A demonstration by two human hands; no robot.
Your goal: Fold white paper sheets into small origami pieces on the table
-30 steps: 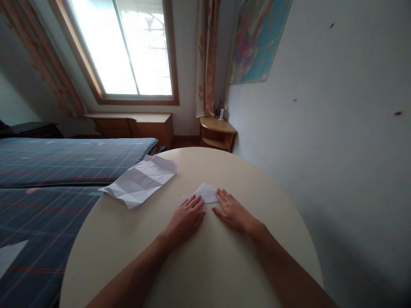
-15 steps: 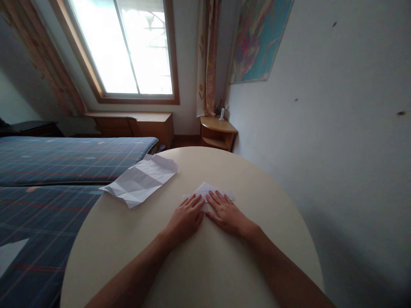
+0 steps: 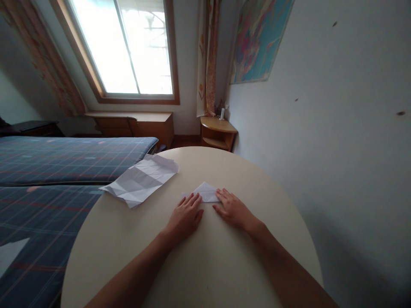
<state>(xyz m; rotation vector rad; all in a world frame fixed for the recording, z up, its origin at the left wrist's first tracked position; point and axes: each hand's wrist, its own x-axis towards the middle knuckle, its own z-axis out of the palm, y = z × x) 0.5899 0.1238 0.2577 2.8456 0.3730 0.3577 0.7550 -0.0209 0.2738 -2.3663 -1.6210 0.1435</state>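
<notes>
Your folded paper (image 3: 205, 193) is a small white piece creased into a low, flat triangle, and it lies near the middle of the round worktop (image 3: 208, 265), whose cream surface is smooth and matte. Your left hand (image 3: 185, 216) lies flat with its fingers stretched out, the fingertips on the paper's left corner. Your right hand (image 3: 233, 209) is just as flat and unclenched, its fingertips on the right corner, so both hands press down and neither grips anything. To your left, well apart from the hands, a larger white sheet (image 3: 141, 179) lies opened out, rumpled and crossed by a grid of old creases, with one corner hanging over the worktop's edge. Beyond that edge is a bed (image 3: 64, 162) under a blue checked cover. Further off a wooden corner shelf (image 3: 218, 128) stands against the pale wall, beside a flowered curtain (image 3: 207, 55). Nothing lies between your hands and the paper.
</notes>
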